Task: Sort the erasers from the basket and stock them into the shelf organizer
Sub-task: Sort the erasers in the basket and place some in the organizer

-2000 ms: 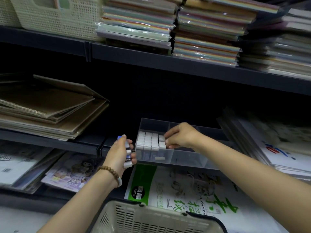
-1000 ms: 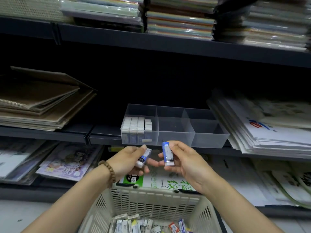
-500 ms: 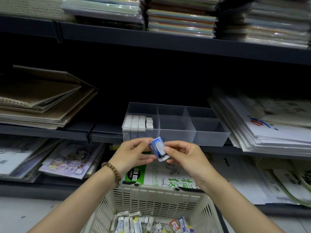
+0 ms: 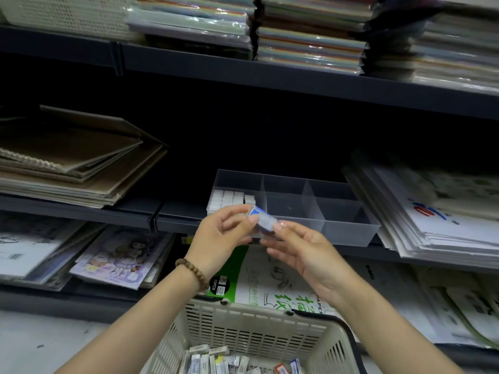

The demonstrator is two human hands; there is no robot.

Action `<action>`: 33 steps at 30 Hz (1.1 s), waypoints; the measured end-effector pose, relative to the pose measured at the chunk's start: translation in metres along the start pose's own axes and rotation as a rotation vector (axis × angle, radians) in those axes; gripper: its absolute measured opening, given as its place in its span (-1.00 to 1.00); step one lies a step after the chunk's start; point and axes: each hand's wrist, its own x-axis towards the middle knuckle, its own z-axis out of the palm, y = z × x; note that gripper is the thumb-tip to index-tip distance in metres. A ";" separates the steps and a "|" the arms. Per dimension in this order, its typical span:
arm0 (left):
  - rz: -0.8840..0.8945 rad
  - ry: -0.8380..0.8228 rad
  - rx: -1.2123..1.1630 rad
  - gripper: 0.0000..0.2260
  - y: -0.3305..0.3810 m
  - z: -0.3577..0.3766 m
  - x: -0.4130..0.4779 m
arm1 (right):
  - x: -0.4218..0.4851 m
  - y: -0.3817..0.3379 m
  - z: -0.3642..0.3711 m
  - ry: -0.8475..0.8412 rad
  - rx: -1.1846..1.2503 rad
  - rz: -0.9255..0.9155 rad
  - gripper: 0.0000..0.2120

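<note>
A clear plastic shelf organizer [image 4: 348,232] with several compartments sits on the middle shelf. Its left compartment holds rows of white erasers [image 4: 229,198]; the others look bare. In front of it my left hand [image 4: 218,238] and my right hand [image 4: 302,249] meet, both pinching blue-and-white sleeved erasers [image 4: 263,218] between fingertips. How many erasers they hold together is unclear. Below, a beige basket [image 4: 253,333] holds several loose erasers [image 4: 224,360].
Kraft sketchbooks [image 4: 73,160] lie stacked on the shelf left of the organizer, paper pads [image 4: 432,211] to its right. Coloured paper packs [image 4: 310,36] fill the top shelf. Printed pads lie on the lower shelf behind the basket.
My right hand left the organizer and took an eraser from my left hand. Both hands then came together and rose slightly in front of the organizer. The view tilted down to the basket.
</note>
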 end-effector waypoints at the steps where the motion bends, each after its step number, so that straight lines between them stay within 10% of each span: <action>1: 0.095 0.017 0.188 -0.64 -0.001 -0.005 0.003 | 0.005 -0.007 -0.003 0.013 0.001 -0.027 -0.75; 6: 0.328 -0.073 0.979 -0.39 -0.006 -0.031 0.016 | 0.045 -0.046 -0.029 0.122 -0.349 -0.172 -0.76; 13: 0.309 -0.041 1.280 -0.46 -0.024 -0.031 0.038 | 0.087 -0.065 -0.036 -0.146 -0.764 -0.131 -0.76; 33: 0.438 -0.018 1.009 -0.38 -0.033 -0.043 0.046 | 0.108 -0.054 0.017 -0.187 -1.260 -0.252 -0.79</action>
